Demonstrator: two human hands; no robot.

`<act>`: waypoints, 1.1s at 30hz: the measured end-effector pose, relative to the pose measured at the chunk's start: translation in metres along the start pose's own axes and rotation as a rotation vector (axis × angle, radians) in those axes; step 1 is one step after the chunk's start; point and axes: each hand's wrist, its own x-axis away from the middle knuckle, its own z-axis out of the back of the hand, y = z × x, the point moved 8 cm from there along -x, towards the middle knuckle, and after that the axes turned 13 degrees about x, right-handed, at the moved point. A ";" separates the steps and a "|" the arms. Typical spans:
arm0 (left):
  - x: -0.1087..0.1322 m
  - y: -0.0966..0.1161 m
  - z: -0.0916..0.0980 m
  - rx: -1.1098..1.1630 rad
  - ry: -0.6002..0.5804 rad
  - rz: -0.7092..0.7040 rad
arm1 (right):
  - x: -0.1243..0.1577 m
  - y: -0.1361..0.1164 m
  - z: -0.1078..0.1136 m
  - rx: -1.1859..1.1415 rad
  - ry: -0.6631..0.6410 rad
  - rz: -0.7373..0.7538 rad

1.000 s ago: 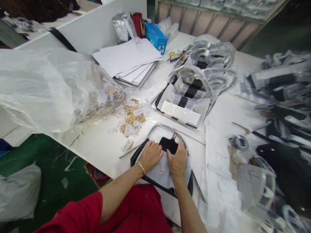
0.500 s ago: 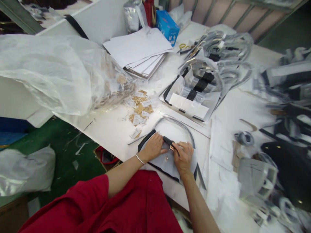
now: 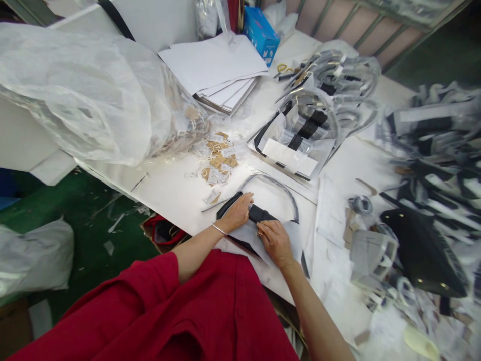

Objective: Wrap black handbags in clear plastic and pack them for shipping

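A handbag lies flat at the table's front edge, with pale grey wrapping over its side and a plastic-wrapped handle arching away from me. Across it runs a black strap. My left hand rests at the strap's left end, fingers stretched out over the bag's dark upper edge. The fingers of my right hand are pinched on the strap's near right part, by a small gold-coloured metal piece. My right fingertips partly cover that piece.
Brown paper tags lie beyond the bag, beside a big clear plastic bag. Behind are white sheets, a blue box and wrapped handbags. Black bag parts and wrapping clutter the right side.
The strap now lies lower and wider across the bag, covering where a gold fitting showed. My right hand has shifted slightly left. The view has turned a little.
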 end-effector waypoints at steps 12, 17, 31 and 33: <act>0.000 -0.001 -0.003 0.015 -0.035 -0.060 | 0.017 -0.010 -0.003 -0.003 -0.043 -0.043; 0.000 0.000 -0.005 -0.009 -0.051 -0.056 | 0.019 -0.013 -0.003 -0.045 -0.138 -0.030; -0.005 0.030 -0.004 -0.071 -0.193 -0.097 | 0.019 -0.004 -0.024 -0.051 -0.169 -0.308; 0.008 0.050 -0.013 -0.119 -0.377 -0.163 | 0.021 -0.001 -0.024 -0.071 -0.152 -0.306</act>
